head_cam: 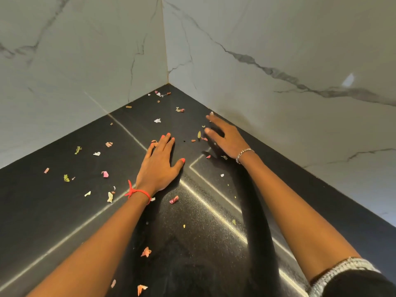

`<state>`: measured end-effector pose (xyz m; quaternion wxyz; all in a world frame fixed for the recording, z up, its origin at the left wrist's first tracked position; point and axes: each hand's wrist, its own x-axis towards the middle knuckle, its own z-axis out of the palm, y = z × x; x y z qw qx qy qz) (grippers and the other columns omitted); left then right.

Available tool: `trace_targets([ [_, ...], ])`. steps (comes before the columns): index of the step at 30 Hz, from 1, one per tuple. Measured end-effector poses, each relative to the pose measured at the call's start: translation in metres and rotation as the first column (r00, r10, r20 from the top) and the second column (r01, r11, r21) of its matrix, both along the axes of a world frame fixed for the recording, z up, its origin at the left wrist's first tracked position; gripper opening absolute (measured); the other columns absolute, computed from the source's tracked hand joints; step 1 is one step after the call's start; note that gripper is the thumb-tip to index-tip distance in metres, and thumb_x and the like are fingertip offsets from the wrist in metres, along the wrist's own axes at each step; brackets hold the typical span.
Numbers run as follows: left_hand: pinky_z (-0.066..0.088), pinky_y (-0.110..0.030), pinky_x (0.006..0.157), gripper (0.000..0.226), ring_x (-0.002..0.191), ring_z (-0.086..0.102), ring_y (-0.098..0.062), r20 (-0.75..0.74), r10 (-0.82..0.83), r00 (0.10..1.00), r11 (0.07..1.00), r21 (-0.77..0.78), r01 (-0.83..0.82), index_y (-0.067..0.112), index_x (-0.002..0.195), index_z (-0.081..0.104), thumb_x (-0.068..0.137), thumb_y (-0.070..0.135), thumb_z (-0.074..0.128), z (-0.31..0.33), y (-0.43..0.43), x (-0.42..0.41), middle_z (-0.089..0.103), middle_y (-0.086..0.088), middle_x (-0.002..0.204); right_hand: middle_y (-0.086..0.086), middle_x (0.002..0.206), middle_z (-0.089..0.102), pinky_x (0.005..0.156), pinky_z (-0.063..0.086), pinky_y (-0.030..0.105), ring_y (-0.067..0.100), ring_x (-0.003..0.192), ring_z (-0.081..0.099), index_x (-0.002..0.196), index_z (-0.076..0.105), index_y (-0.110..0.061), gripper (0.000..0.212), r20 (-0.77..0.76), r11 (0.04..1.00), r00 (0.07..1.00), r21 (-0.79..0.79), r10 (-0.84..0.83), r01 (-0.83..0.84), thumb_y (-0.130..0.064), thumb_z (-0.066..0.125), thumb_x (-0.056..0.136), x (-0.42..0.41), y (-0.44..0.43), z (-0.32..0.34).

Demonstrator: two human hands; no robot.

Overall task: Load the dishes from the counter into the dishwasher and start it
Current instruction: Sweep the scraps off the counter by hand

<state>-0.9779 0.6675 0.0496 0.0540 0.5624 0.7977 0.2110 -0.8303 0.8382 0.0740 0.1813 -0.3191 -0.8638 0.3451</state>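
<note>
Left hand (159, 168) lies flat on the black speckled stone counter (53, 211), palm down, fingers straight and close together. Right hand (227, 140), farther in beside the white veined marble wall (278, 39), is spread and blurred, holding nothing. Small coloured paper scraps (105, 174) litter the counter into the corner. Judgement: scraps are being gathered; keep palms low and sweep outward from the corner. No dishes, containers or dishwasher in view.
</note>
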Motion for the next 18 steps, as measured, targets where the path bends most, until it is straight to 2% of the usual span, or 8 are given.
trace_targets([
  [2,-0.003,-0.026,0.116,0.067,0.144,0.003,-0.01,0.013,0.01,1.0,1.0,-0.001,-0.01,0.013,0.149,0.016,0.095,0.045,0.04,0.001,0.0,0.0,0.009,0.001,0.157,-0.004,0.154,0.022,0.113,0.018,0.028,0.012,0.141,0.021,0.144,0.03,-0.023,0.054,0.062,0.997,0.998,0.071,-0.027,0.023,-0.043,0.042,0.095,-0.015,0.018,0.002],
  [6,-0.004,-0.025,0.116,0.065,0.144,0.002,-0.009,0.038,0.011,0.999,1.0,0.0,-0.011,0.012,0.149,0.014,0.096,0.043,0.037,0.002,0.0,0.0,0.009,0.0,0.157,0.0,0.157,0.006,0.116,0.008,0.03,0.014,0.145,0.005,0.149,0.014,-0.015,0.062,0.394,0.978,0.919,0.179,0.029,-0.108,-0.045,0.032,0.098,-0.043,0.042,-0.002],
  [8,-0.004,-0.024,0.116,0.066,0.144,0.003,-0.008,0.042,0.012,0.999,1.0,-0.002,-0.012,0.013,0.149,0.015,0.095,0.046,0.033,0.001,0.0,-0.001,0.01,0.001,0.157,0.001,0.157,0.004,0.116,0.003,0.03,0.016,0.145,0.003,0.149,0.013,-0.015,0.062,0.46,0.959,0.888,0.251,0.004,-0.134,-0.047,0.028,0.098,-0.05,0.038,-0.007],
  [10,-0.004,-0.024,0.116,0.071,0.144,0.003,-0.008,0.045,0.006,0.999,1.0,-0.011,-0.006,0.013,0.148,0.016,0.089,0.051,0.025,0.001,0.0,-0.001,0.011,0.001,0.157,0.002,0.157,0.007,0.116,0.002,0.03,0.016,0.145,0.004,0.148,0.016,-0.015,0.057,0.426,0.956,0.904,0.249,0.038,-0.158,-0.043,0.025,0.1,-0.051,0.024,-0.009],
  [15,-0.001,-0.026,0.118,0.07,0.143,0.004,-0.005,0.135,-0.001,0.991,1.0,0.017,-0.001,0.014,0.149,0.015,0.088,0.048,0.021,0.0,-0.002,0.0,0.014,0.001,0.156,-0.002,0.154,0.021,0.113,0.001,0.021,0.009,0.143,0.013,0.143,0.033,-0.018,0.044,0.309,0.917,0.907,0.186,0.287,-0.353,-0.032,0.03,0.101,-0.04,-0.029,-0.009],
  [16,0.0,-0.026,0.118,0.069,0.143,0.004,-0.005,0.158,0.0,0.987,1.0,0.026,-0.004,0.014,0.149,0.015,0.088,0.047,0.02,0.001,-0.002,0.0,0.014,0.001,0.156,-0.002,0.151,0.028,0.113,0.004,0.019,0.008,0.141,0.019,0.14,0.039,-0.017,0.042,0.269,0.914,0.908,0.161,0.322,-0.372,-0.029,0.035,0.1,-0.036,-0.037,-0.01],
  [18,0.0,-0.027,0.119,0.069,0.143,0.004,-0.005,0.184,0.004,0.983,1.0,0.03,-0.009,0.015,0.149,0.015,0.089,0.047,0.019,0.002,-0.003,0.001,0.014,0.001,0.156,0.001,0.137,0.05,0.108,0.021,0.011,0.005,0.13,0.039,0.125,0.057,-0.013,0.033,0.079,0.943,0.945,0.081,0.318,-0.324,-0.021,0.049,0.095,-0.024,-0.05,-0.008],
])
